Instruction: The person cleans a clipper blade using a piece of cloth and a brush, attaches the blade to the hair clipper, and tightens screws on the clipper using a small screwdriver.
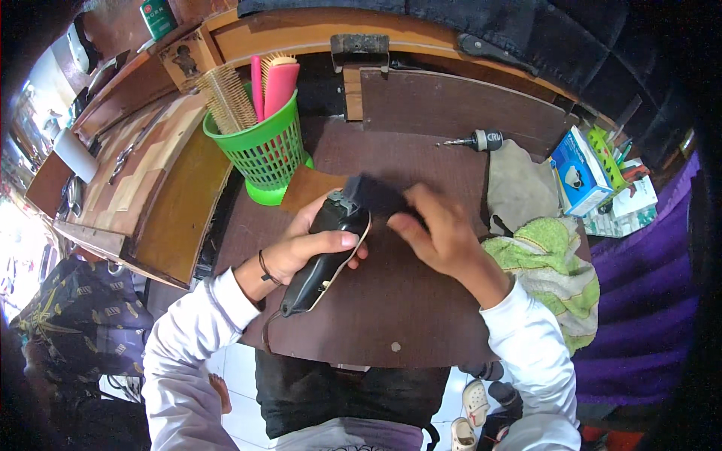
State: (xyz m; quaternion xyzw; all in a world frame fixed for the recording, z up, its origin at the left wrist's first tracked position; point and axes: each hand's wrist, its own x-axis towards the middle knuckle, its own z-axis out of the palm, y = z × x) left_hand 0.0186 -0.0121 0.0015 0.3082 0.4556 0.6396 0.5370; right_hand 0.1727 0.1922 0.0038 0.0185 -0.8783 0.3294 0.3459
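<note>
My left hand (304, 244) is wrapped round a black hair clipper (312, 274), its blade end pointing away from me and its cord trailing off the near end. My right hand (440, 237), slightly blurred, pinches a dark flat piece (374, 195) against the blade end; whether it is cloth, a brush or abrasive sheet I cannot tell. Just beyond the clipper a brown sheet (310, 188) lies on the brown tabletop (410, 316). The dark piece partly hides the clipper's blade.
A green basket (263, 158) of combs and brushes stands beyond my left hand. At the back right lie a screwdriver (470, 140) and a grey cloth (519, 188). A green-white towel (553, 270) and blue box (579, 173) are on the right. An open wooden compartment (177, 210) flanks the left.
</note>
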